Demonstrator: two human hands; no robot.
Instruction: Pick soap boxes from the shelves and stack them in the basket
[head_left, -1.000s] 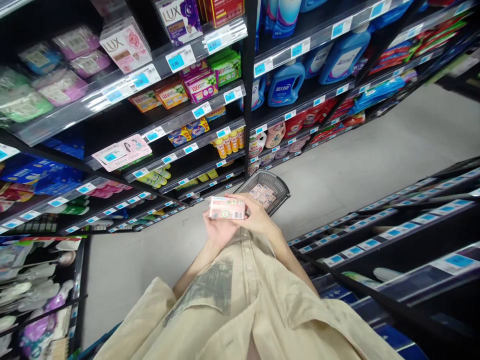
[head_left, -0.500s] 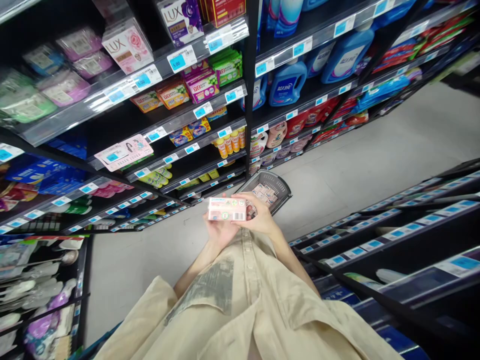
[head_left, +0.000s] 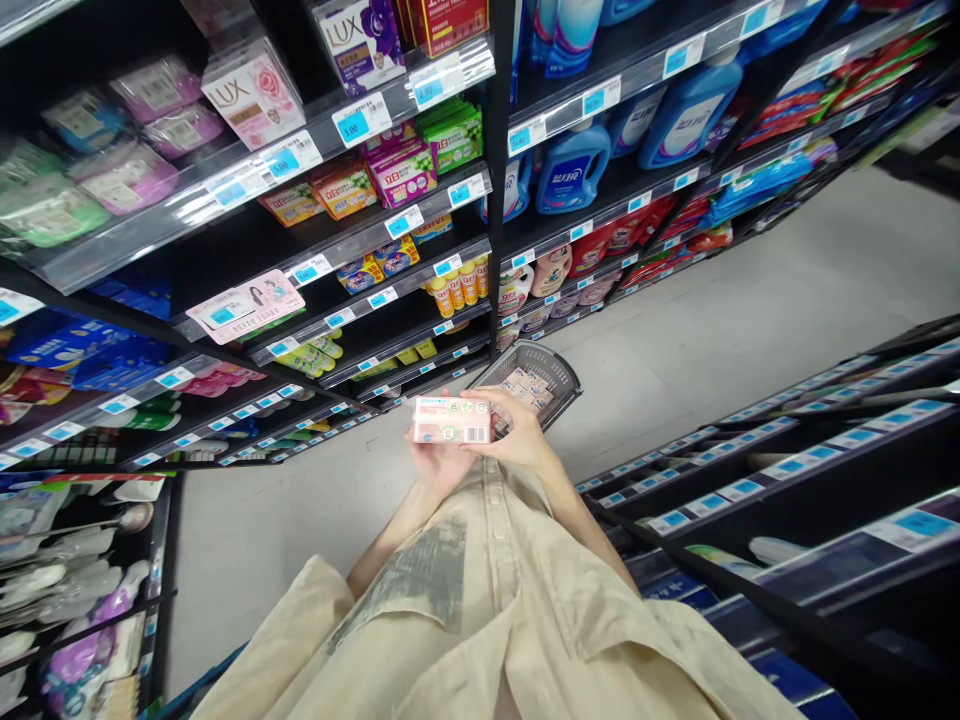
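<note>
A small pink-and-white box-shaped pack point(head_left: 451, 420) with a barcode and green round marks is held level in front of my body. My left hand point(head_left: 437, 465) supports it from below and behind at its left part; most of those fingers are hidden by the pack. With fingers along the top edge and thumb low, my right hand point(head_left: 519, 436) grips the pack's right end. Just beyond my right hand, a grey shopping basket point(head_left: 568, 378) holds several light pink packs point(head_left: 525, 388); my hand and the held pack hide part of it.
Shelves ahead carry a LUX soap box point(head_left: 255, 95), blue detergent bottles point(head_left: 571, 165) and yellow bottles point(head_left: 457, 290). A price-tagged shelf point(head_left: 795, 455) runs close on my right. Kitchen utensils point(head_left: 82, 580) hang at lower left. Grey floor point(head_left: 712, 310) stretches to the right.
The view has shifted very slightly, and the pack sits a touch further left in it. Both hands keep the same hold on the pack.
</note>
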